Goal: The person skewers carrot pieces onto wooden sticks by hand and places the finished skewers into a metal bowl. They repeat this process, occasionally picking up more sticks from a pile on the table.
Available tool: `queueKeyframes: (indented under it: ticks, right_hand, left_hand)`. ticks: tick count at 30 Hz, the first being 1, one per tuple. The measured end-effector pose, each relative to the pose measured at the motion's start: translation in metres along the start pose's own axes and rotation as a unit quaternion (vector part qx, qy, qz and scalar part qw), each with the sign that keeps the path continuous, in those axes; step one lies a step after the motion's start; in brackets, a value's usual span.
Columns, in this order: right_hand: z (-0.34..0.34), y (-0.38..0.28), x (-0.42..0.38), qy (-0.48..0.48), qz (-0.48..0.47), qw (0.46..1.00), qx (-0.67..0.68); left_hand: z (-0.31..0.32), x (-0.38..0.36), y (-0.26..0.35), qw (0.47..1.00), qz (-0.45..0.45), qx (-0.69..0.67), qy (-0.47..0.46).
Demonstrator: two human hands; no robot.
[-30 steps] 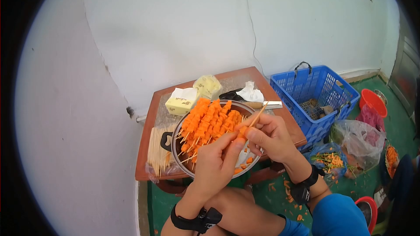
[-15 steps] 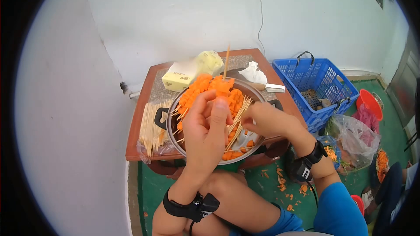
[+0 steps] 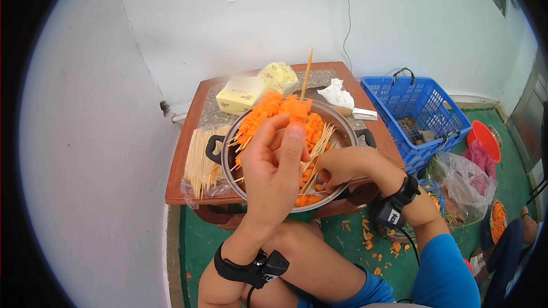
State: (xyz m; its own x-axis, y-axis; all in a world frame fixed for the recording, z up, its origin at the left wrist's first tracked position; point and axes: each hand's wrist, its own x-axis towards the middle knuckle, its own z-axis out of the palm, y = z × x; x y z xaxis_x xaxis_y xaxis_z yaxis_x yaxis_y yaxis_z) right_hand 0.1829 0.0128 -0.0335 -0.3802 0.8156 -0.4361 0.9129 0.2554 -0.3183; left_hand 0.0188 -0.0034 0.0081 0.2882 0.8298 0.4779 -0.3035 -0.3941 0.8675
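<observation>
My left hand (image 3: 276,165) is closed on a bamboo skewer (image 3: 307,74) threaded with orange carrot pieces (image 3: 299,109). The skewer's bare pointed end sticks up above the carrot. Below it stands a wide metal pot (image 3: 346,129) with black handles, holding a heap of carrot chunks (image 3: 260,115) and several loaded skewers (image 3: 317,157) with their bare ends showing. My right hand (image 3: 349,165) is down inside the pot's right side, fingers curled among loose carrot pieces (image 3: 308,200); its fingertips are partly hidden.
Bare skewers (image 3: 200,162) lie on plastic at the small table's left. Tissue packs (image 3: 241,94), a crumpled tissue (image 3: 338,94) and a knife (image 3: 364,114) sit behind the pot. A blue basket (image 3: 374,88), plastic bags (image 3: 465,185) and carrot scraps (image 3: 368,234) are on the floor at right, near another person's leg (image 3: 505,259).
My right hand has lowered from above the pot's right rim into the carrot pieces. My left hand still holds the skewer, now tilted slightly to the right. The view has shifted a little.
</observation>
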Motion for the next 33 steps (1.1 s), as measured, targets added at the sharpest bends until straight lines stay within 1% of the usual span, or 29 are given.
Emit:
queueKeyframes:
  ticks: [1,3,4,5,6,7,8,9,10,11,13,14,15,17,18,19,20,24,26,30,33]
  right_hand:
    - [-0.001,0.005,-0.001,0.001,0.000,1.000,0.000]
    - [-0.005,0.015,-0.002,0.053,-0.054,0.996,0.056]
    - [-0.007,0.019,-0.005,0.054,-0.053,0.996,0.057]
    - [-0.008,0.022,-0.008,0.119,-0.100,0.967,0.203]
    - [-0.009,0.024,-0.011,0.183,-0.143,0.910,0.343]
    - [-0.008,0.027,-0.014,0.186,-0.142,0.910,0.342]
    - [-0.006,0.029,-0.017,0.172,-0.198,0.803,0.534]
    - [-0.004,0.031,-0.021,0.149,-0.245,0.655,0.699]
    - [-0.004,0.029,-0.026,0.154,-0.262,0.613,0.729]
    - [-0.002,0.030,-0.028,0.161,-0.264,0.613,0.727]
    - [0.003,0.032,-0.031,0.162,-0.330,0.508,0.779]
    - [0.006,0.031,-0.035,0.170,-0.338,0.504,0.776]
    - [0.007,0.030,-0.039,0.177,-0.340,0.504,0.774]
    - [0.008,0.028,-0.046,0.187,-0.367,0.525,0.745]
    - [0.007,0.023,-0.051,0.220,-0.326,0.531,0.750]
    - [0.007,0.024,-0.053,0.223,-0.327,0.530,0.750]
    - [0.007,0.025,-0.055,0.221,-0.335,0.515,0.758]
    - [0.006,0.024,-0.060,0.224,-0.353,0.474,0.775]
    - [0.007,0.023,-0.061,0.229,-0.351,0.478,0.772]
    - [0.008,0.022,-0.060,0.233,-0.361,0.492,0.757]
    - [0.009,0.020,-0.060,0.223,-0.375,0.488,0.756]
  left_hand:
    - [0.000,0.000,0.000,1.000,0.000,0.000,0.000]
    - [0.000,0.000,0.001,1.000,-0.015,-0.014,0.001]
    - [0.000,0.000,0.001,1.000,-0.015,-0.014,0.000]
    - [0.001,0.001,0.002,0.999,-0.031,0.000,-0.013]
    - [0.002,0.001,0.002,0.999,-0.046,0.014,-0.026]
    - [0.003,0.002,0.000,0.999,-0.044,0.014,-0.029]
    - [0.004,0.001,-0.004,0.997,-0.064,0.011,-0.045]
    - [0.005,0.001,-0.006,0.994,-0.085,0.007,-0.061]
    - [0.004,0.000,-0.006,0.991,-0.096,0.017,-0.087]
    - [0.004,0.000,-0.007,0.991,-0.093,0.016,-0.093]
    - [0.005,-0.002,-0.008,0.976,-0.123,0.102,-0.147]
    - [0.003,-0.002,-0.013,0.971,-0.123,0.132,-0.156]
    - [0.005,-0.002,-0.008,0.971,-0.120,0.131,-0.162]
    - [0.010,-0.004,0.004,0.961,-0.190,0.094,-0.180]
    - [0.010,-0.005,0.004,0.960,-0.189,0.094,-0.185]
    - [0.011,-0.005,0.003,0.961,-0.165,0.117,-0.188]
    - [0.011,-0.006,0.001,0.962,-0.141,0.139,-0.190]
    - [0.014,-0.008,-0.005,0.968,-0.111,0.149,-0.168]
    - [0.012,-0.008,-0.005,0.964,-0.146,0.129,-0.179]
    - [0.012,-0.008,-0.007,0.964,-0.130,0.136,-0.188]
    - [0.010,-0.008,-0.009,0.959,-0.127,0.163,-0.193]
